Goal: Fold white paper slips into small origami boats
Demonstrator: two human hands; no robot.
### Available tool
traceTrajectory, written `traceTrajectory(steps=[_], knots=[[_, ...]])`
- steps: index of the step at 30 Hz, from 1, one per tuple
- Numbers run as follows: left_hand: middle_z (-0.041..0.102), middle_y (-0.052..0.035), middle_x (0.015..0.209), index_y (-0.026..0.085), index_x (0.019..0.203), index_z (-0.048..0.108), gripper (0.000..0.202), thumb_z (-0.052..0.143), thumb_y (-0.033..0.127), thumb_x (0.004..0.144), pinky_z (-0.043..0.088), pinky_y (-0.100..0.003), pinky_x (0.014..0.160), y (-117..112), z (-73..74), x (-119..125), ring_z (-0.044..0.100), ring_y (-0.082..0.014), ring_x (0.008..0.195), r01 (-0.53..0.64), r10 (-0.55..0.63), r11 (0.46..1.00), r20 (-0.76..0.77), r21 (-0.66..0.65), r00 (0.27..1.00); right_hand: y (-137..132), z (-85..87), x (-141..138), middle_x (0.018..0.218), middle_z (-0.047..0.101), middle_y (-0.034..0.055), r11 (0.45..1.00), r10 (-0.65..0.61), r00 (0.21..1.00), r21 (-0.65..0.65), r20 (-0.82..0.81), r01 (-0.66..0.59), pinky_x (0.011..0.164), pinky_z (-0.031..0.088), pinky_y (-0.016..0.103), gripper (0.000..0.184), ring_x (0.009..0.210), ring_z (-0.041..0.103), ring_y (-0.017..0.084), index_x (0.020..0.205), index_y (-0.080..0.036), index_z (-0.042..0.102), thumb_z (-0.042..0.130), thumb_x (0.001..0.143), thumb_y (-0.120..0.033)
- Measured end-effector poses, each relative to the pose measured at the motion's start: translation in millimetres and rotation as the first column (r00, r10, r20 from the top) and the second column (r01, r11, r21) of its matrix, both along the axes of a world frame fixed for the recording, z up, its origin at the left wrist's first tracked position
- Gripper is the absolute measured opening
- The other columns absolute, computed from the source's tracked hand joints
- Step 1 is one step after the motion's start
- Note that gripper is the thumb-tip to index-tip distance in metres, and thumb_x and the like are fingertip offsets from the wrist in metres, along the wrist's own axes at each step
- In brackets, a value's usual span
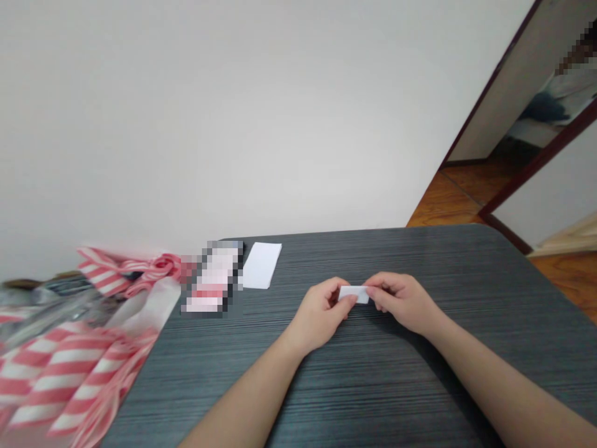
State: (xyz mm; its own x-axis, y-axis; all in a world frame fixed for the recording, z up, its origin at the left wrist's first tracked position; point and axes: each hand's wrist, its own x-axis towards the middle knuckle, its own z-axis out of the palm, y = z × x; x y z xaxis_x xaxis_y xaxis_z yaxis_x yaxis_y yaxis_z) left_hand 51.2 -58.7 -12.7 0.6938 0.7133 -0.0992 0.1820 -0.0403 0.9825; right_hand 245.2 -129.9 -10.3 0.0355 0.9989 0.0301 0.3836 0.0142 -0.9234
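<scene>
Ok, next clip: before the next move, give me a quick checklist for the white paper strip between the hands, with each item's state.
1. Small white paper strip held between both hands: ok.
2. Left hand and right hand both on the strip: ok.
3. Strip's ends: cannot tell, fingers cover them.
4. Flat white rectangular paper sheet lying on the dark grey wood-grain table, apart from the hands: ok.
5. Pink-and-white striped wrapping at the table's left edge, away from the hands: ok.
6. Pixelated pink-and-white item: cannot tell, blurred.

A plain white wall (233, 112) faces me beyond my dark grey surface (443, 249); on my right, a dark door frame (541, 155) stands beside a wooden floor (448, 199).
</scene>
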Motion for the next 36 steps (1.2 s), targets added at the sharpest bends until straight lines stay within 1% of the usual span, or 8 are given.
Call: traceTrajectory(steps=[6,11,15,18,23,28,33,36], knots=[[0.057,0.0018,0.064,0.016,0.089,0.061,0.017,0.055,0.032,0.090,0.039,-0.022,0.052,1.0,2.4,-0.4,0.050,-0.0109,0.054,0.006,-0.006,1.000,0.004,0.000,1.000,1.7,1.8,0.1,0.081,0.062,0.0025,0.985,0.101,0.994,0.133,0.040,-0.105,0.066,0.043,0.026,0.009,0.072,0.056,0.015,0.084,-0.018,0.069,0.063,0.087,-0.024],[0.061,-0.0029,0.082,0.015,0.074,0.061,0.013,0.058,0.020,0.086,0.040,-0.023,0.064,-0.2,5.5,-0.1,0.055,-0.0133,0.073,0.048,-0.052,0.956,0.007,0.289,0.999,2.3,0.6,-0.7,0.082,0.063,0.0030,0.988,0.072,0.997,0.136,0.036,-0.076,0.068,0.043,0.027,0.012,0.074,0.056,0.016,0.082,-0.018,0.065,0.059,0.091,-0.024],[0.059,-0.0014,0.078,0.016,0.072,0.060,0.016,0.058,0.020,0.086,0.038,-0.024,0.065,-1.3,7.2,-0.2,0.052,-0.0130,0.073,0.104,-0.093,0.924,-0.046,0.368,0.995,2.1,-0.7,-2.3,0.076,0.062,0.0009,0.995,0.063,0.998,0.081,-0.002,-0.062,0.065,0.042,0.026,0.012,0.069,0.054,0.015,0.084,-0.018,0.065,0.058,0.091,-0.025],[0.055,0.0009,0.071,0.016,0.073,0.060,0.018,0.057,0.025,0.089,0.036,-0.024,0.061,-1.6,6.5,0.3,0.048,-0.0120,0.066,0.102,-0.080,0.941,-0.082,0.323,0.993,1.7,-0.5,-3.8,0.078,0.063,0.0010,0.994,0.095,0.994,0.065,-0.046,-0.091,0.066,0.043,0.026,0.009,0.071,0.055,0.015,0.087,-0.019,0.066,0.060,0.090,-0.025],[0.057,0.0024,0.073,0.018,0.090,0.056,0.011,0.056,0.028,0.090,0.037,-0.022,0.058,-1.7,0.6,2.1,0.049,-0.0109,0.063,0.037,-0.037,0.994,0.002,0.102,0.999,1.8,0.0,-4.8,0.082,0.065,0.0022,0.992,0.111,0.991,0.070,-0.075,-0.106,0.069,0.044,0.027,0.007,0.073,0.057,0.016,0.089,-0.018,0.067,0.062,0.089,-0.024],[0.054,0.0018,0.070,0.016,0.078,0.056,0.018,0.059,0.031,0.088,0.035,-0.022,0.056,-3.2,0.1,0.8,0.046,-0.0103,0.061,0.077,-0.068,0.985,-0.059,0.157,0.996,2.6,-0.1,-3.5,0.077,0.061,0.0010,0.995,0.064,0.998,0.081,-0.022,-0.062,0.068,0.043,0.026,0.010,0.071,0.055,0.015,0.084,-0.018,0.064,0.058,0.091,-0.022],[0.060,-0.0001,0.073,0.015,0.088,0.061,0.013,0.058,0.028,0.087,0.038,-0.021,0.054,-2.7,4.0,-1.3,0.052,-0.0110,0.061,0.082,-0.082,0.991,-0.003,0.103,0.997,2.3,0.2,-2.2,0.076,0.060,0.0003,0.996,0.061,0.998,0.072,-0.005,-0.061,0.066,0.042,0.026,0.011,0.070,0.054,0.015,0.085,-0.018,0.063,0.056,0.092,-0.023],[0.059,0.0010,0.068,0.017,0.085,0.059,0.012,0.056,0.028,0.087,0.039,-0.021,0.054,-2.1,3.6,-0.8,0.054,-0.0112,0.058,0.053,-0.055,0.997,0.027,0.052,0.998,1.6,0.8,-1.7,0.075,0.060,0.0001,0.996,0.057,0.998,0.069,0.030,-0.059,0.065,0.042,0.025,0.012,0.069,0.053,0.015,0.083,-0.018,0.062,0.056,0.092,-0.023]])
